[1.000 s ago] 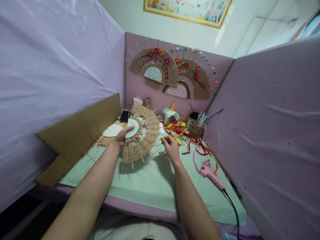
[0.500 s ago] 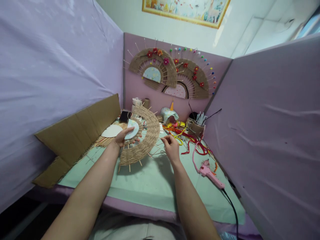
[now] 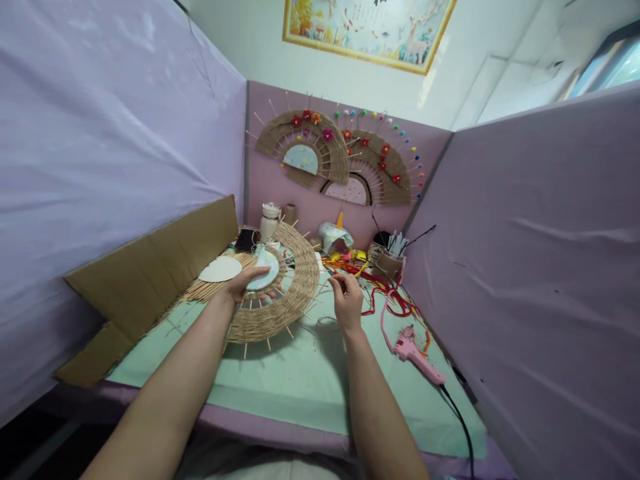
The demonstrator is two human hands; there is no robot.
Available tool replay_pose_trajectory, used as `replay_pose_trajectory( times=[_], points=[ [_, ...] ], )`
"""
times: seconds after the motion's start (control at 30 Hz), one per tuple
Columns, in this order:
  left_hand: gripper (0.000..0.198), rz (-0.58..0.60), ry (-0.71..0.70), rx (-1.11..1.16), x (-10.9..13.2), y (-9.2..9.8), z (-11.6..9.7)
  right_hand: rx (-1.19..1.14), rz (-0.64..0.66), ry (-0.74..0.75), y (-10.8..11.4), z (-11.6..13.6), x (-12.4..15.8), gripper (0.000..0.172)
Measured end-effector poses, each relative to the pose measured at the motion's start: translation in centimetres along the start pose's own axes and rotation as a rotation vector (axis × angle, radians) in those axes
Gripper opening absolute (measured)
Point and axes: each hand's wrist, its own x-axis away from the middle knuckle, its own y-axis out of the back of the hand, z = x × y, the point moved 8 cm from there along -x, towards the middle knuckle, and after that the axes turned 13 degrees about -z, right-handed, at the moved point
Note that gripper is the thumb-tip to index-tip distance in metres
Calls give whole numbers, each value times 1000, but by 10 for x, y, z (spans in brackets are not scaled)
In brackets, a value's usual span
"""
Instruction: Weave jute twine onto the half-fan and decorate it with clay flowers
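My left hand [image 3: 243, 285] grips a half-round woven twine fan [image 3: 295, 300] by its pale blue half-disc centre [image 3: 265, 270], thumb on top and fingertips showing underneath. Thin wooden sticks radiate through the weave and poke out past its outer edge. The fan is tilted above the table. Just right of that edge, my right hand [image 3: 347, 300] is closed in a pinch on what looks like a thin strand of twine, hard to see at the fingertips. A loose loop of twine [image 3: 327, 321] lies below, between the fan and the right wrist.
A pink glue gun [image 3: 419, 359] with a black cord lies on the right. Red and yellow pipe cleaners [image 3: 395, 300] and a pot of white sticks [image 3: 387, 265] are behind it. A white oval [image 3: 220, 269], cardboard [image 3: 160, 273] and a white bottle [image 3: 270, 220] stand left and back.
The fan has turned a little, its lower end swinging left and down. My right hand has shifted slightly right, still pinching. The camera view has tipped upward a little.
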Motion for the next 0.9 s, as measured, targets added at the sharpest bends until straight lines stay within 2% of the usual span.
replay_pose_trajectory(
  times=[0.13, 0.27, 0.53, 0.7, 0.9],
  points=[
    [36, 94, 1, -29, 7, -10, 2, -72, -45, -143, 5, -14, -5, 22],
    [35, 162, -16, -13, 15, -17, 2, -174, -9, -342, -1, -28, -2, 24],
    [43, 198, -26, -1, 15, -20, 5, -223, 44, -413, -10, -33, 3, 25],
    [55, 136, -54, -41, 17, -21, 4, -286, 54, -456, -12, -37, 3, 22],
    [42, 7, 12, -65, 9, -8, 10, -331, 43, -461, -11, -35, 2, 24]
  ],
)
